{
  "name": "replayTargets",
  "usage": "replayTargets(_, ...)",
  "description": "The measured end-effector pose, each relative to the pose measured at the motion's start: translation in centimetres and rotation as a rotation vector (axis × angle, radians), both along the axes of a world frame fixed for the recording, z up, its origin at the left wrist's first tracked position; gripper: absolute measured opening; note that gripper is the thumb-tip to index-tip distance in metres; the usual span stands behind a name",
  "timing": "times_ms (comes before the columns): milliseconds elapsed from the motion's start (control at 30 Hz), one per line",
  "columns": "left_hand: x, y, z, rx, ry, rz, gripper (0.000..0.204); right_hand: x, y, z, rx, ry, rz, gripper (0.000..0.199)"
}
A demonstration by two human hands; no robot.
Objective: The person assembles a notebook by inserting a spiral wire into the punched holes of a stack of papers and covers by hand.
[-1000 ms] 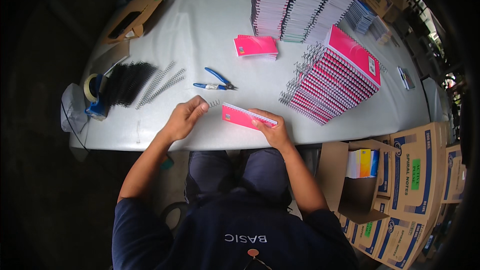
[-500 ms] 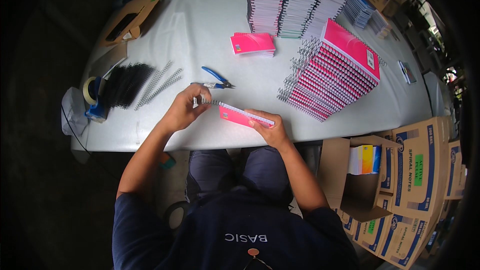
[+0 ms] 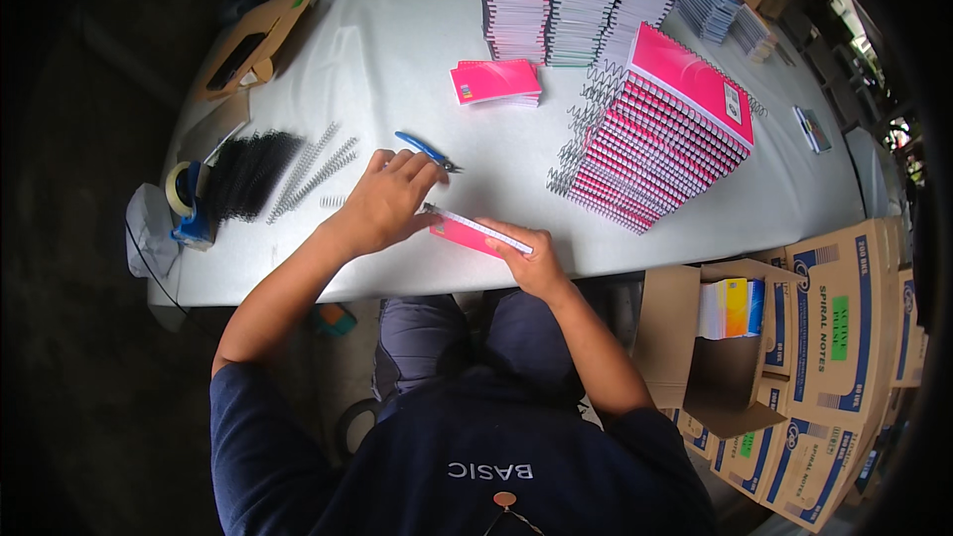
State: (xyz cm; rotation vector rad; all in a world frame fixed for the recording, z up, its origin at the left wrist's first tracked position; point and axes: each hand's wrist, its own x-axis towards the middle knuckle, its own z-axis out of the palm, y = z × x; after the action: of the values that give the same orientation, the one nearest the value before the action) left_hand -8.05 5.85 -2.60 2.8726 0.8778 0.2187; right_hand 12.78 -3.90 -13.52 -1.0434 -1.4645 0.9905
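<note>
A pink notebook point(image 3: 465, 235) lies near the front edge of the white table point(image 3: 397, 60), with a silver wire spiral point(image 3: 486, 229) along its far side. My right hand point(image 3: 531, 260) grips the notebook's right end. My left hand point(image 3: 385, 201) has its fingers closed at the left end of the spiral. Blue-handled pliers point(image 3: 421, 148) lie on the table just beyond my left hand's fingers.
A slanted stack of pink spiral notebooks point(image 3: 660, 134) stands at right, with tall notebook stacks point(image 3: 556, 0) behind it. A small pink pile point(image 3: 496, 81) lies mid-table. Black coils point(image 3: 248, 171), silver coils point(image 3: 316, 171) and a tape dispenser point(image 3: 185, 195) lie left. Cardboard boxes point(image 3: 839, 337) stand at right.
My left hand has risen from the table left of the notebook and moved to the left end of its spiral. My right hand stays on the notebook.
</note>
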Motion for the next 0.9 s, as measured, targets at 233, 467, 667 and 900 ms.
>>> replayTargets(233,0.0,-2.5,-1.8,0.364,-0.088,0.158,0.057,-1.0,-0.8,0.3,0.180,-0.099,-0.077,0.032)
replayTargets(467,-3.6,-6.9,-11.0,0.534,-0.089,-0.036,0.098,-2.8,-2.0,-0.6,0.193,-0.057,-0.098,0.038)
replayTargets(667,-4.1,-8.3,-14.1,0.311,-0.170,0.029,0.108,-3.5,-1.9,-0.3,0.354,-0.128,-0.107,0.039)
replayTargets(900,-1.2,-4.7,-8.3,0.441,-0.631,0.269,0.106,-4.2,-2.3,0.4,0.423,-0.162,-0.031,0.044)
